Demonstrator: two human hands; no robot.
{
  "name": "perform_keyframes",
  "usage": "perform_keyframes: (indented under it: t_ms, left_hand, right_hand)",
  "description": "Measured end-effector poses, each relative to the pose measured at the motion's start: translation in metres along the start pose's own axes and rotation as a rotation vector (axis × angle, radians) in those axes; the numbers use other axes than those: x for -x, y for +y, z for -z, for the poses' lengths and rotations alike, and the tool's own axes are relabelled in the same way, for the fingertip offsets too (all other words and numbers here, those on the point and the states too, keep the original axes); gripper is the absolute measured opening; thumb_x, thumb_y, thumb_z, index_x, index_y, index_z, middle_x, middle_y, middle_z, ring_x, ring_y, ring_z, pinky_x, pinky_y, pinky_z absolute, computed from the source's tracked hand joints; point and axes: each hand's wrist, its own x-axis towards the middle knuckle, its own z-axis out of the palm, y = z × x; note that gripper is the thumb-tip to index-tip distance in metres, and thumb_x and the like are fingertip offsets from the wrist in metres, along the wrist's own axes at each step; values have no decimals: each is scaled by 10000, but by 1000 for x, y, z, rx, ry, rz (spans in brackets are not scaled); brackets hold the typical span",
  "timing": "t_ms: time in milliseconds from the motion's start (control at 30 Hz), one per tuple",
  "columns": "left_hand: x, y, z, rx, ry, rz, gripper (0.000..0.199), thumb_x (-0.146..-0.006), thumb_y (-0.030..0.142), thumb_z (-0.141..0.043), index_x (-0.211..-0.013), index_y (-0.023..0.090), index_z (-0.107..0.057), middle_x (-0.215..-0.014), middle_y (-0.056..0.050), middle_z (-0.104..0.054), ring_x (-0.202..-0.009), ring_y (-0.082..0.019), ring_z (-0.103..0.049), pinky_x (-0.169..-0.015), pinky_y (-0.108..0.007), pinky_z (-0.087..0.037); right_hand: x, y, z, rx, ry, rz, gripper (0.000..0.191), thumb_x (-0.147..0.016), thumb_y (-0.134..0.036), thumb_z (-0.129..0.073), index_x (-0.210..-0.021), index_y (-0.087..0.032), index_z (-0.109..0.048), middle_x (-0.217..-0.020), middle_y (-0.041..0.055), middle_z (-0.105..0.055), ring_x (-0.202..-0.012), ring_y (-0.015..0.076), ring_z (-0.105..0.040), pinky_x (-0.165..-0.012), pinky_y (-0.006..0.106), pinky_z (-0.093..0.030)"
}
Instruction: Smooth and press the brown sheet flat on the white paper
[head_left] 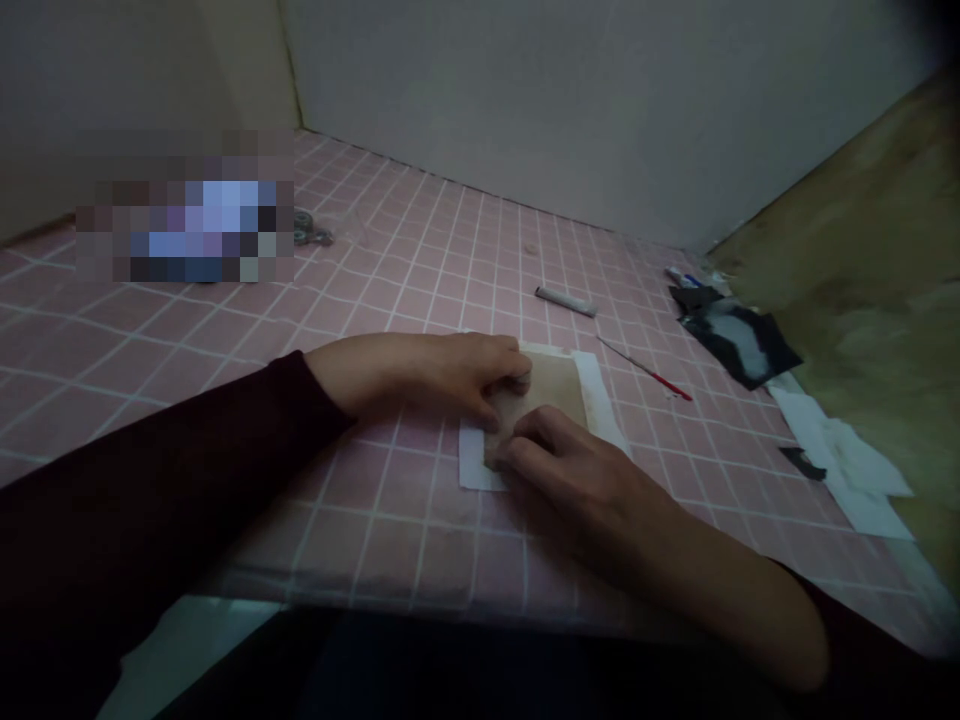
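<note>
A tan rectangular sheet lies on a larger piece of white paper in front of me. My left hand rests over the left side of both, fingers bent down and thumb spread away from them, holding nothing that I can see. At the sheet's near left corner, my right hand has thumb and fingers pinched together. Its fingertips touch the tan sheet there; the exact grip is partly hidden. Beyond the sheet lie a grey tube-like stick and a thin tool with a red handle.
A pink checked cloth covers the table. Scissors lie at the far left beside a blurred-out patch. Along the right wall are a black packet, white papers and a dark scrap. Walls close in the back and right.
</note>
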Motion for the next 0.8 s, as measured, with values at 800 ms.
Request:
perform_keyframes:
  t_ms: [800]
  left_hand:
    - [1,1,1,-1,-6,-19,276,-723,290,-569,-983,198,-562,-934,-14,-520,-723,-102,-484,-609,-225,-376]
  right_hand:
    - [-6,2,0,142,-50,37,209,-890,-65,-369,-934,-141,-559,-891,71,-512,-724,141,-465,-650,284,-431]
